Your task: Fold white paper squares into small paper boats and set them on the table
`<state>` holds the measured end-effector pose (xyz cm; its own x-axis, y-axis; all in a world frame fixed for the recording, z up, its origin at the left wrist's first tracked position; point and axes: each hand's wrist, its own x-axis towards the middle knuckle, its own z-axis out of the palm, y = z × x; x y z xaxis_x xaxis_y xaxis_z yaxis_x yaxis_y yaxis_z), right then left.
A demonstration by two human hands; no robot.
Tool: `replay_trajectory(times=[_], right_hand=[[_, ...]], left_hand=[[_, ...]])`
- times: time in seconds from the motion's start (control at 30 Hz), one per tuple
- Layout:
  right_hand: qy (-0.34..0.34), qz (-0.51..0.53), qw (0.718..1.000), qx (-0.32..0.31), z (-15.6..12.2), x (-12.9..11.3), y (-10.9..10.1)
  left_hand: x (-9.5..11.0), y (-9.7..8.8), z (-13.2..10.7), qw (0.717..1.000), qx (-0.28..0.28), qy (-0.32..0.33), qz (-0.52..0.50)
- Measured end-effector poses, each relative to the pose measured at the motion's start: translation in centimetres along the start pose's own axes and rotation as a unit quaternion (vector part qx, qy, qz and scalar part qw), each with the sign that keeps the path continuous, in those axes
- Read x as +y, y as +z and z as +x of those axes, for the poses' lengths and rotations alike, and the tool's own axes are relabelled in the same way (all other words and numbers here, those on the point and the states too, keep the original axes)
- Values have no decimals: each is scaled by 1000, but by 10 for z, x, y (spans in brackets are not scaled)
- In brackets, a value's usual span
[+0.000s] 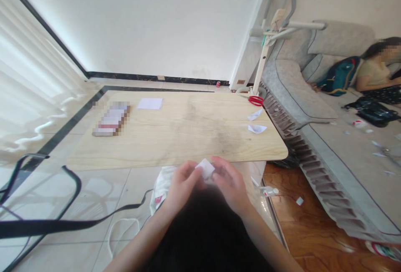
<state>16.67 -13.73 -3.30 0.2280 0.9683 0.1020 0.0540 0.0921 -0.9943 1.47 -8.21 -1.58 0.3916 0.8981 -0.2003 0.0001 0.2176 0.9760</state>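
Just in front of the near edge of the wooden table (175,138), both my hands pinch a small folded piece of white paper (206,167). My left hand (181,184) grips its left side with the fingers curled. Fingertips of my right hand (230,184) close on its right side. The paper is held in the air above my lap. Two folded white paper shapes (257,128) (254,115) lie on the table's right end. A flat white sheet (150,103) lies at the far left.
A blurred flat box (112,118) rests on the table's left part. Red scissors (256,100) lie at the far right corner by a white stand (261,61). A grey sofa (328,138) with a seated person (379,71) and bags fills the right. Black straps (46,222) cross the floor at left.
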Motion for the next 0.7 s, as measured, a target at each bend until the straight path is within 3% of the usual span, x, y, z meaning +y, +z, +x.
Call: replay_trajectory(times=[0.27,0.7], right_hand=[[74,26,997,22,6,0,9],[87,40,993,64,7,7,11]], left_hand=[[-6,3,-1,1000,-10,4,11],[-8,2,-3,991,-35,39,122]])
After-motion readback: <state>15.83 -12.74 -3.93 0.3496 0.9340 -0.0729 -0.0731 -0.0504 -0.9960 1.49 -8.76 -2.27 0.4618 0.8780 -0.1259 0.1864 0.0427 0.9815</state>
